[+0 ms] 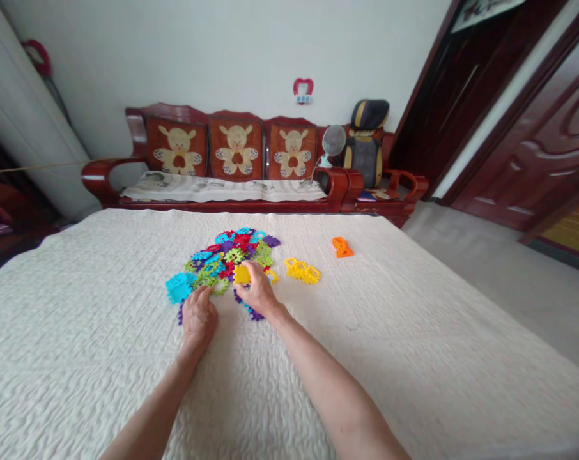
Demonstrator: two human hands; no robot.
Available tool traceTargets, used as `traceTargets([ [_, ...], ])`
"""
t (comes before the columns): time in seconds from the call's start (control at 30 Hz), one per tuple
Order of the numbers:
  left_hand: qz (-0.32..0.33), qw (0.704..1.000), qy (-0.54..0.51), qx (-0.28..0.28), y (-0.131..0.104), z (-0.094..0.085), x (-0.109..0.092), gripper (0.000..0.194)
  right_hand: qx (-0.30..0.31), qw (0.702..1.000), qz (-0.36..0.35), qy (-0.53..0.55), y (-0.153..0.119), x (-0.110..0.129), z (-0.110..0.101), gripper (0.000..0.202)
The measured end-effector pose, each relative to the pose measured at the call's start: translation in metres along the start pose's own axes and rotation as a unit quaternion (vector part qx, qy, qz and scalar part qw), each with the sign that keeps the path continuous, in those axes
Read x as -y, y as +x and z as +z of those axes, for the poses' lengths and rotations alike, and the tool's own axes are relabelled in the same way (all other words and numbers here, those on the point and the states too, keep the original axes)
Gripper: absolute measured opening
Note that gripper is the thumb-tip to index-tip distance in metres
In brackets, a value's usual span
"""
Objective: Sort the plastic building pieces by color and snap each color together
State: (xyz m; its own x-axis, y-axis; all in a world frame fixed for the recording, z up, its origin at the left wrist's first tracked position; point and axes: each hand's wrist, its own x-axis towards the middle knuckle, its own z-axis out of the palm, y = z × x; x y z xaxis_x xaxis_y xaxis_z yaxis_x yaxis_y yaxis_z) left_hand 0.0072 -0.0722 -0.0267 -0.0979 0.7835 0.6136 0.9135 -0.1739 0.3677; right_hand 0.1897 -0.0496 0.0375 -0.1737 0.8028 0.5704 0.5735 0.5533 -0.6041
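Note:
A heap of interlocking plastic tiles in blue, green, red and purple lies on a quilted cream cover. My right hand pinches a yellow square tile between thumb and fingers at the heap's near edge. At the heap's near left, my left hand rests with curled fingers beside a light-blue tile. What its fingertips touch is hidden. To the right of the heap lies a small group of yellow tiles. Farther right sits a smaller group of orange tiles.
The cream cover spreads over a wide flat surface. Behind its far edge stands a dark red wooden sofa with bear-patterned cushions. A small fan and a massage seat pad are at the right. A wooden door stands farther right.

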Motion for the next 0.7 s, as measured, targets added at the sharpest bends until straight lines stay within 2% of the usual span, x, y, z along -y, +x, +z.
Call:
traceTargets([
  [0.1, 0.01, 1.0, 0.011, 0.019, 0.0, -0.004, -0.003, 0.038, -0.011, 0.996, 0.038, -0.082, -0.005, -0.025, -0.032, 0.055],
  [0.23, 0.019, 0.998, 0.03, 0.045, -0.001, -0.013, -0.014, 0.038, -0.03, 0.975, 0.111, -0.189, -0.011, -0.059, -0.076, 0.051],
  [0.33, 0.022, 0.997, 0.047, 0.058, -0.001, -0.018, -0.022, 0.037, -0.059, 0.952, 0.162, -0.254, -0.013, -0.075, -0.094, 0.052],
  [0.43, 0.048, 0.996, 0.03, 0.07, 0.0, -0.021, -0.027, 0.036, -0.058, 0.965, 0.115, -0.229, -0.016, -0.074, -0.092, 0.053],
  [0.53, 0.085, 0.994, -0.015, 0.07, -0.001, -0.025, -0.031, 0.036, 0.01, 0.987, 0.056, -0.151, -0.026, -0.06, -0.077, 0.044],
  [0.7, 0.155, 0.979, -0.077, 0.108, -0.006, -0.031, -0.042, 0.038, 0.083, 0.985, 0.046, -0.147, -0.045, -0.036, -0.058, 0.043],
])
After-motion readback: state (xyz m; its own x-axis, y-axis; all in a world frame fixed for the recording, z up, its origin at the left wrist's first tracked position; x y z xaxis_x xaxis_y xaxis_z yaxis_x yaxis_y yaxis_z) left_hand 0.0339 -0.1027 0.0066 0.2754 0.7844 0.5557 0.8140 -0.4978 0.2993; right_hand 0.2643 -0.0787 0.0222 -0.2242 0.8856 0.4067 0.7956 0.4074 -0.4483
